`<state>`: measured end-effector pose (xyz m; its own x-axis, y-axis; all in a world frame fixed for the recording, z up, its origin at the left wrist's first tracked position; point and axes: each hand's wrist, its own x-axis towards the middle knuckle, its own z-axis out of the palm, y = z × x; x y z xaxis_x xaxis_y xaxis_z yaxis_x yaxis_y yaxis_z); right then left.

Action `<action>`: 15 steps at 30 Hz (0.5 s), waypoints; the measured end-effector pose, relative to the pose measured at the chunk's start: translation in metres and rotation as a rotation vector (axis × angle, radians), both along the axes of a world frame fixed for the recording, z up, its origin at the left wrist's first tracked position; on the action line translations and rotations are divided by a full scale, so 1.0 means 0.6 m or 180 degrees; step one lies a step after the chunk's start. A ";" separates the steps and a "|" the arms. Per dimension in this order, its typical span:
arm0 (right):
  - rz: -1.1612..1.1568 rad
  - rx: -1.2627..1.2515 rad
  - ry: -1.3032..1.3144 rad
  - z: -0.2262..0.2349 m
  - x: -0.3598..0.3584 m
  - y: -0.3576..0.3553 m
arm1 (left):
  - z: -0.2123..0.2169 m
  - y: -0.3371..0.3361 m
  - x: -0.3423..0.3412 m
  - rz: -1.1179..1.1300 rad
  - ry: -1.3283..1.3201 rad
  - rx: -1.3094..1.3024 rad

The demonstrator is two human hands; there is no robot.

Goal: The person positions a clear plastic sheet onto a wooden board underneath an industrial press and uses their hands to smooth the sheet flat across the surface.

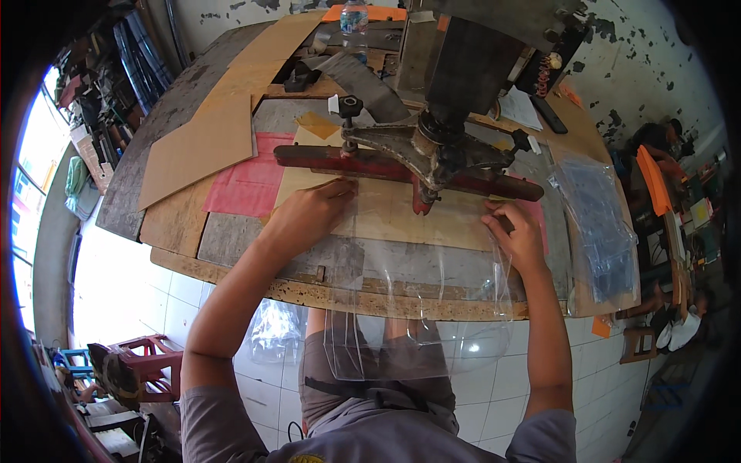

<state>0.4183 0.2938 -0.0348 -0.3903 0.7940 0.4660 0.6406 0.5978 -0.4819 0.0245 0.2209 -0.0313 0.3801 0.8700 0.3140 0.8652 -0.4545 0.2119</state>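
Note:
A clear plastic sheet (421, 270) stretches between my two hands. It lies partly on the worktable and hangs over the front edge above my lap. My left hand (312, 210) is closed on its far left corner, fingers pinched together. Thumb and fingers of my right hand (515, 231) pinch its right edge. The sheet's far edge reaches a yellowish board (309, 171) under a press head with a red bar (478, 184). That bar hangs just beyond my fingertips, on a dark metal bracket (417, 147).
A stack of clear plastic pieces (600, 224) lies at the table's right. Brown board (197, 158) and pink sheet (243, 181) are on the left. A water bottle (354, 19) stands at the back. Red stools (147, 363) stand on the floor; another person (656, 143) is at far right.

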 end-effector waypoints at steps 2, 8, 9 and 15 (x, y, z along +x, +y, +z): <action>0.0011 0.0088 -0.0064 0.001 0.000 -0.004 | 0.002 -0.002 -0.001 -0.0048 -0.0009 0.0088; 0.0176 -0.0071 -0.0061 0.008 0.014 -0.013 | 0.006 -0.012 -0.013 -0.0261 -0.0085 0.0255; 0.0189 -0.0180 0.0006 0.013 0.015 -0.017 | 0.010 -0.018 -0.013 -0.0257 -0.0135 0.0179; -0.0411 0.0235 -0.0118 0.026 0.058 -0.130 | 0.017 -0.140 -0.034 0.0494 -0.0812 0.0033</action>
